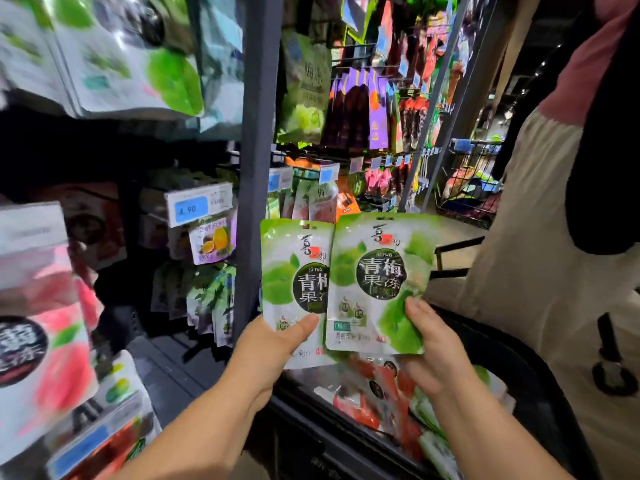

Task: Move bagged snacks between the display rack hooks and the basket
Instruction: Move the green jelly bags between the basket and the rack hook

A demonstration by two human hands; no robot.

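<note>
Pinching a green snack bag (294, 271) near its bottom edge with left hand (273, 344), thumb flat across the front, other fingers hidden behind. Gripping a second green bag (377, 282) at its lower right corner with right hand (433, 344), fingertips curled over the front. Both held upright above the hands, side by side, with the right-hand bag overlapping the other's inner edge.

Directly below both hands: basket (512, 362), with red bags (381, 386) and more green ones lying inside. Beyond and above the hands: rack hooks (304, 168), crowded with hanging bags.

Cannot tell direction of transfer, hook-bound or basket-bound.

Risks, as judged:
- Low grips, tall glossy bags: likely to flop or slide out of the pinch if tilted.
- Top edges far from the fingers: poor control for threading onto a hook, so easy to miss or crease.
- Overlap: moving one bag could drag the other.
- Crowded hooks: could knock neighbouring bags loose.
- Second person (554, 202) close beside right hand: possible bump.
</note>
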